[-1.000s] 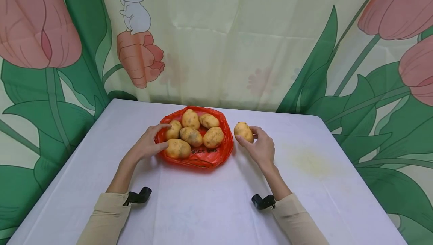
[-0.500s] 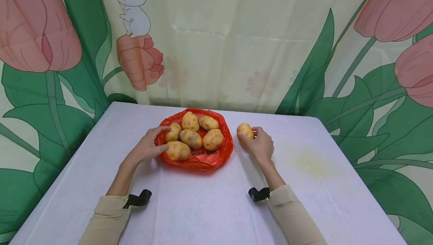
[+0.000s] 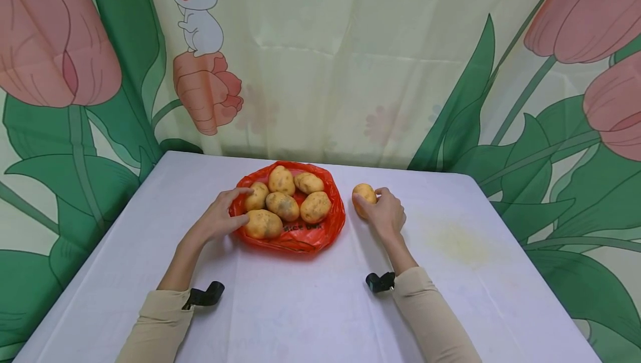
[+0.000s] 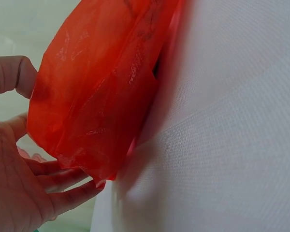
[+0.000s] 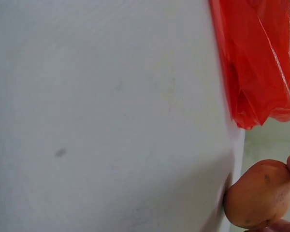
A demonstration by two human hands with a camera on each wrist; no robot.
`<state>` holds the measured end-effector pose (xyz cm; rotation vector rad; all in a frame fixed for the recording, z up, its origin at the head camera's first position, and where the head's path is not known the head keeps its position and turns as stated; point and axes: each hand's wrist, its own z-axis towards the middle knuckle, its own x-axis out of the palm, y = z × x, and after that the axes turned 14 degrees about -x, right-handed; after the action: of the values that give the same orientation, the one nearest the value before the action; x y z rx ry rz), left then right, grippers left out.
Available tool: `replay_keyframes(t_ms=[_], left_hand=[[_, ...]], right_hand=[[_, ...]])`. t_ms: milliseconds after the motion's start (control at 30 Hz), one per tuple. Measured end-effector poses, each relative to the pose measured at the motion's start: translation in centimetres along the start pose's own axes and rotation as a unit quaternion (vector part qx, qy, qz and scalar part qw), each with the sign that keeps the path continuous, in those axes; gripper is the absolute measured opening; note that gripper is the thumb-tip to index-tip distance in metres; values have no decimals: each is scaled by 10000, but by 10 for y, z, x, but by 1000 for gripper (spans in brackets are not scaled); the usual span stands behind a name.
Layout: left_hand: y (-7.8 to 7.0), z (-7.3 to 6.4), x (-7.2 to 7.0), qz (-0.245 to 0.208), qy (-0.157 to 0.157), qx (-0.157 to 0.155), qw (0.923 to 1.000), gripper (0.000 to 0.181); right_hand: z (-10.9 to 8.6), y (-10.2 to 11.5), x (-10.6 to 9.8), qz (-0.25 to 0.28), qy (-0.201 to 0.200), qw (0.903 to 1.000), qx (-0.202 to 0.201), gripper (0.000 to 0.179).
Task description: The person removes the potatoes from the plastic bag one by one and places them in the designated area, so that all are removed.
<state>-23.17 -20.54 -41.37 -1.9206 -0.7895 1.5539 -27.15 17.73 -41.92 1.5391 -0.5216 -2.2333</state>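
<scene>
A red plastic bag (image 3: 328,229) sits on the table with its mouth spread wide, several potatoes (image 3: 316,207) lying inside. At its left side, my left hand (image 3: 218,214) holds the rim, fingers reaching over the far part and thumb beside the front-left potato (image 3: 263,224). The left wrist view shows the thumb and fingers around the red plastic (image 4: 94,96). To the right of the bag, my right hand (image 3: 386,214) grips a single potato (image 3: 364,199) between thumb and fingers. In the right wrist view this potato (image 5: 259,195) is right at the tabletop.
A white cloth covers the table (image 3: 300,307), with a faint yellowish stain (image 3: 460,240) on the right. Behind the table hangs a curtain (image 3: 320,73) printed with tulips and a rabbit. Each wrist wears a small black camera (image 3: 205,294).
The right hand has moved the potato slightly right and down, away from the bag. My left hand stays at the bag's rim. The head view has tilted slightly.
</scene>
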Motion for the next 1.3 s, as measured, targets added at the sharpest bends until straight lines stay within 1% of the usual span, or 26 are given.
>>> replay_keyframes(t_ms=[200, 533, 800, 900, 1033, 1300], left_hand=[[0, -1, 0, 4, -26, 31, 10000, 67], [3, -1, 2, 12, 5, 32, 10000, 66], [1, -3, 2, -31, -13, 70, 10000, 65], [-1, -3, 1, -24, 7, 45, 10000, 66], [-2, -2, 0, -19, 26, 20, 10000, 66], [0, -1, 1, -15, 11, -16, 10000, 66]], right_hand=[[0, -1, 2, -132, 3, 9999, -84, 74], [-7, -5, 4, -96, 83, 9998, -136, 70], [-7, -5, 4, -95, 6, 9997, -238, 68], [-9, -2, 2, 25, -45, 9997, -257, 64], [-13, 7, -1, 311, -211, 9984, -414, 59], [-24, 30, 2, 928, -421, 9916, -798, 54]])
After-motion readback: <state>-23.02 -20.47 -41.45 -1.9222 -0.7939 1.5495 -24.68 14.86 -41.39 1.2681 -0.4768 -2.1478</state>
